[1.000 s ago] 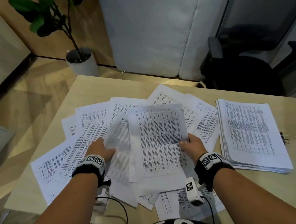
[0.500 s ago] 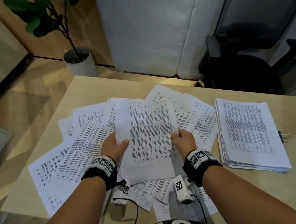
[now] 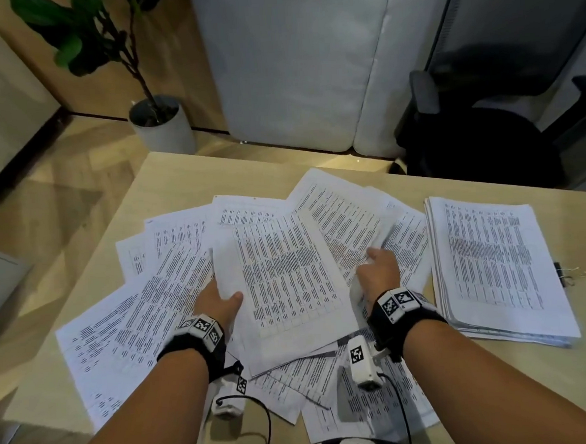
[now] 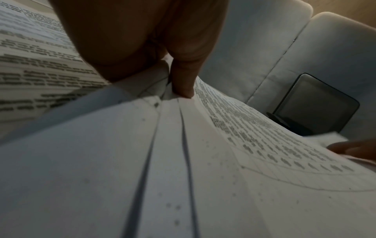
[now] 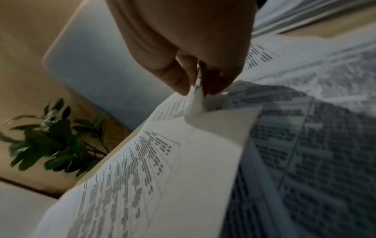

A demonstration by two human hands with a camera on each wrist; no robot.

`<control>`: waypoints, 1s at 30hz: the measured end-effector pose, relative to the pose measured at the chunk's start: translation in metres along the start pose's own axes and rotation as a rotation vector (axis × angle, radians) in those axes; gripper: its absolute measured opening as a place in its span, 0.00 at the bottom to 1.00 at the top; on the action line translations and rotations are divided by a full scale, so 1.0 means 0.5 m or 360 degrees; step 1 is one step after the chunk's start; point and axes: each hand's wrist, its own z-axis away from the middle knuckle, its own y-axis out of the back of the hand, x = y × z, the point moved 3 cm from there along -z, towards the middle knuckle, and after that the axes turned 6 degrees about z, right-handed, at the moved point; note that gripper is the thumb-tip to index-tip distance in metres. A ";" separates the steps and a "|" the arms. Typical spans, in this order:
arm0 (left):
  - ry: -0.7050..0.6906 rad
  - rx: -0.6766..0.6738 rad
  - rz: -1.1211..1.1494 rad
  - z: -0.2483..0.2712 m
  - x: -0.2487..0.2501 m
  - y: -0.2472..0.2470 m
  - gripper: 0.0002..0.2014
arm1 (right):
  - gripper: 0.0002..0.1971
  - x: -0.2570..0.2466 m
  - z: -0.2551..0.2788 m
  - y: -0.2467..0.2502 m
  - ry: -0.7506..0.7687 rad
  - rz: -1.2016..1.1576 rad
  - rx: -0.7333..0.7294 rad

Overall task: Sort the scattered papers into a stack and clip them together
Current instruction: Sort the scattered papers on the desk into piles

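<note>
Printed papers [image 3: 281, 277] — tables and lines — too blurred to read.

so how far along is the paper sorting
Partly done. A neat stack already sits at the table's right side. In hand: the left hand holds a few gathered sheets, and the right hand pinches another sheet's corner. Left: many loose sheets lie fanned across the table, and the binder clip lies unused beside the stack.

White papers [image 3: 282, 291] – black tabular print, pale wood table [image 3: 185, 173], green plant [image 3: 78, 39] – white pot [image 3: 165, 126]
</note>
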 end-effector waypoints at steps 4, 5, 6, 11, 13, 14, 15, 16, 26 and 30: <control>0.0069 -0.0023 0.0089 0.002 0.001 -0.001 0.19 | 0.30 -0.038 0.003 0.049 0.0411 0.0382 0.0298; 0.0097 -0.0029 0.0147 0.004 0.002 -0.003 0.18 | 0.33 -0.048 0.002 0.060 0.0529 0.0425 0.0399; 0.0102 -0.0052 0.0186 0.003 0.001 -0.006 0.17 | 0.34 -0.064 0.007 0.072 0.0671 0.0480 0.0502; 0.0008 -0.0200 0.0246 0.029 0.020 -0.023 0.34 | 0.27 -0.141 0.055 0.097 0.1597 0.0434 0.0729; -0.0127 -0.0223 0.0050 0.047 0.039 -0.030 0.43 | 0.21 -0.162 0.082 0.101 0.1811 0.0278 0.0606; -0.0224 -0.0229 -0.0084 0.055 0.049 -0.034 0.43 | 0.18 -0.171 0.095 0.104 0.1892 0.0188 0.0559; -0.0298 -0.0245 -0.0202 0.063 0.058 -0.038 0.41 | 0.16 -0.180 0.108 0.109 0.1953 0.0101 0.0547; -0.0342 -0.0270 -0.0223 0.069 0.063 -0.040 0.36 | 0.15 -0.185 0.118 0.113 0.1987 0.0020 0.0551; -0.0328 -0.0254 0.0141 0.121 0.145 -0.042 0.52 | 0.26 -0.081 0.059 0.088 0.0661 -0.0152 0.0012; -0.0399 -0.0242 0.0251 0.140 0.192 -0.056 0.33 | 0.31 -0.053 0.065 0.096 0.0397 -0.0312 -0.0246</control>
